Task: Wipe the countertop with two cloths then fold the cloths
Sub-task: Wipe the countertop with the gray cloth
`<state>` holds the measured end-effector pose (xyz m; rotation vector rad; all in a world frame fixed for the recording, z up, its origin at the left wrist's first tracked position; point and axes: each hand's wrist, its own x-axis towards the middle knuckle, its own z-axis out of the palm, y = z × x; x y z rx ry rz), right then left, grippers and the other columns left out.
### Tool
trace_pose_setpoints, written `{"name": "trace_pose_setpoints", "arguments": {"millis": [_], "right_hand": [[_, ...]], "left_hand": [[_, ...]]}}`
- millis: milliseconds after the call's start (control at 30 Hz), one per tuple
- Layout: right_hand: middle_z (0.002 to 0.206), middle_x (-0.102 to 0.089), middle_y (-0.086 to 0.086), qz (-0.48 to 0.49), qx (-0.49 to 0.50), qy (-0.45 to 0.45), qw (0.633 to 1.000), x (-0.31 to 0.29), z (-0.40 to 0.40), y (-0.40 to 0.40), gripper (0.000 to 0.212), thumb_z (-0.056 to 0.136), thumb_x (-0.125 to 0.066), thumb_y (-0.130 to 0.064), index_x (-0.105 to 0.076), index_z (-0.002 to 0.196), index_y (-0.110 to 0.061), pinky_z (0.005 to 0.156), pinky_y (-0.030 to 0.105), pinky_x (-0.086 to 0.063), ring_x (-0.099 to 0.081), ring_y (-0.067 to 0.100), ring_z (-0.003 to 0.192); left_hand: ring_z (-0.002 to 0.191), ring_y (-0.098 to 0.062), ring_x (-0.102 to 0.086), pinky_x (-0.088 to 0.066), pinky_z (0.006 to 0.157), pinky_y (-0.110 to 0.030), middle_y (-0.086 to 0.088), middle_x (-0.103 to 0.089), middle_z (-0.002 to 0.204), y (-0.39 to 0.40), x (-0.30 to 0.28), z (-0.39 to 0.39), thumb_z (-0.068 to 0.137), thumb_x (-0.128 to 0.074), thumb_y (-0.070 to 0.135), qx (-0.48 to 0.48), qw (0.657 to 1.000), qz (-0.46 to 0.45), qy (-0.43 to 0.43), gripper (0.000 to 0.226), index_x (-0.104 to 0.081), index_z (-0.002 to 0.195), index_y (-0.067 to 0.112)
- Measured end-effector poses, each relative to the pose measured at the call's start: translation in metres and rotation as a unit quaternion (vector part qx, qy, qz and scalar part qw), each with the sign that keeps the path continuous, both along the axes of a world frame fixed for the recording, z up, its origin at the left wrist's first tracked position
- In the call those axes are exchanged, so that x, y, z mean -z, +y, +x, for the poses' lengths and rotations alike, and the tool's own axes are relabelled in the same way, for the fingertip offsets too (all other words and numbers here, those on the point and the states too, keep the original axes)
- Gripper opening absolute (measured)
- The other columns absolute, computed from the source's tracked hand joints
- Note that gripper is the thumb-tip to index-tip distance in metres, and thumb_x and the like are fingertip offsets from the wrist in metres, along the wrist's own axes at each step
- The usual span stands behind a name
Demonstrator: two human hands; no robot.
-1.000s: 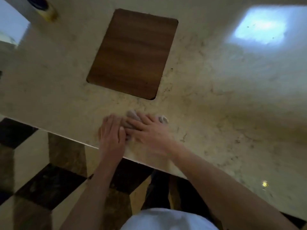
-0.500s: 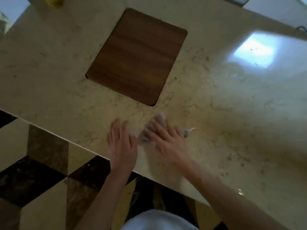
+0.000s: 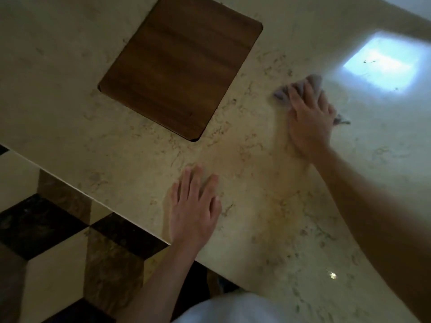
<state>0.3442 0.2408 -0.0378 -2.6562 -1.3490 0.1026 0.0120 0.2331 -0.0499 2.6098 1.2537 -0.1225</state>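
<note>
The right hand is pressing a grey cloth flat against the table, fingers spread to wipe, while the left hand is lying open and empty near the edge, likely bracing the reach.

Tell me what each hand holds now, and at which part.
The right hand presses flat on the middle of a grey cloth, whose ends stick out past the fingers. The left hand lies flat on the countertop, holding nothing.
</note>
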Motion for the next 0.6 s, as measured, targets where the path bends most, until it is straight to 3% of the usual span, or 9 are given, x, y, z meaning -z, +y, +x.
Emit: {"name": "trace_pose_setpoints", "arguments": {"millis": [100, 167, 267, 333, 367, 400, 500, 533, 600], "right_hand": [[0.166, -0.025, 0.003, 0.005, -0.148, 0.038, 0.988, 0.005, -0.098, -0.074, 0.051, 0.103, -0.041, -0.040, -0.036, 0.154, -0.036, 0.111, 0.056, -0.030, -0.028, 0.039, 0.146], [0.165, -0.031, 0.001, 0.008, -0.301, 0.083, 0.950, 0.003, -0.154, -0.137, 0.052, 0.102, -0.048, -0.037, -0.038, 0.153, -0.036, 0.109, 0.052, -0.030, -0.028, 0.038, 0.147], [0.163, -0.033, -0.008, -0.011, -0.455, 0.094, 0.885, -0.002, -0.136, -0.183, 0.044, 0.106, -0.045, -0.034, -0.044, 0.150, -0.039, 0.108, 0.047, -0.032, -0.030, 0.030, 0.150], [0.158, -0.036, -0.022, 0.012, -0.379, 0.076, 0.922, -0.007, -0.073, -0.169, 0.041, 0.104, -0.040, -0.044, -0.046, 0.145, -0.049, 0.114, 0.046, -0.026, -0.026, 0.008, 0.150], [0.154, -0.037, -0.030, 0.012, -0.297, 0.077, 0.952, -0.008, -0.033, -0.159, 0.039, 0.103, -0.038, -0.046, -0.047, 0.140, -0.052, 0.117, 0.044, -0.027, -0.028, -0.005, 0.145], [0.152, -0.039, -0.029, 0.013, -0.201, 0.062, 0.978, -0.009, 0.007, -0.148, 0.039, 0.103, -0.036, -0.043, -0.046, 0.139, -0.050, 0.116, 0.044, -0.031, -0.032, -0.005, 0.143], [0.165, -0.028, 0.001, 0.007, 0.053, 0.018, 0.998, -0.008, 0.081, -0.123, 0.049, 0.103, -0.037, -0.035, -0.038, 0.152, -0.037, 0.113, 0.055, -0.029, -0.028, 0.036, 0.148], [0.165, -0.029, 0.004, 0.011, 0.093, 0.010, 0.996, -0.003, 0.076, -0.113, 0.050, 0.102, -0.037, -0.034, -0.038, 0.152, -0.034, 0.112, 0.057, -0.030, -0.028, 0.038, 0.147], [0.163, -0.033, 0.006, 0.022, 0.078, -0.009, 0.997, 0.007, 0.032, -0.107, 0.049, 0.103, -0.036, -0.036, -0.039, 0.152, -0.031, 0.109, 0.057, -0.034, -0.033, 0.038, 0.144]], "left_hand": [[0.155, -0.032, -0.015, -0.022, 0.119, -0.053, -0.008, -0.023, 0.167, 0.000, 0.002, 0.000, 0.102, -0.033, 0.044, -0.003, 1.000, 0.000, 0.007, 0.052, -0.035, 0.152, 0.030], [0.155, -0.032, -0.016, -0.024, 0.118, -0.054, -0.009, -0.023, 0.166, 0.001, 0.002, 0.000, 0.102, -0.031, 0.045, -0.004, 1.000, -0.005, 0.007, 0.052, -0.037, 0.151, 0.029], [0.153, -0.035, -0.019, -0.025, 0.117, -0.055, -0.012, -0.027, 0.165, 0.001, 0.000, 0.002, 0.101, -0.030, 0.046, -0.002, 1.000, 0.001, 0.010, 0.054, -0.041, 0.150, 0.025], [0.154, -0.033, -0.016, -0.022, 0.118, -0.054, -0.010, -0.023, 0.166, 0.001, -0.002, 0.003, 0.101, -0.029, 0.046, -0.004, 1.000, 0.001, 0.013, 0.054, -0.037, 0.151, 0.027], [0.155, -0.032, -0.014, -0.020, 0.119, -0.053, -0.009, -0.021, 0.167, 0.001, -0.002, 0.003, 0.101, -0.029, 0.046, -0.004, 1.000, 0.001, 0.013, 0.054, -0.034, 0.152, 0.028], [0.155, -0.031, -0.013, -0.020, 0.120, -0.052, -0.009, -0.020, 0.167, 0.001, -0.003, 0.004, 0.101, -0.030, 0.046, -0.006, 1.000, 0.002, 0.012, 0.054, -0.033, 0.152, 0.029], [0.154, -0.032, -0.016, -0.021, 0.119, -0.054, -0.010, -0.023, 0.166, -0.002, -0.003, 0.006, 0.101, -0.034, 0.044, -0.010, 1.000, 0.013, 0.005, 0.052, -0.036, 0.150, 0.027], [0.154, -0.033, -0.016, -0.021, 0.119, -0.054, -0.010, -0.024, 0.165, -0.002, -0.003, 0.005, 0.101, -0.035, 0.043, -0.014, 1.000, 0.016, 0.000, 0.052, -0.037, 0.150, 0.026], [0.154, -0.032, -0.015, -0.020, 0.119, -0.055, -0.010, -0.024, 0.165, -0.002, -0.001, 0.004, 0.101, -0.036, 0.043, -0.013, 1.000, 0.015, -0.008, 0.051, -0.038, 0.149, 0.026]]}}
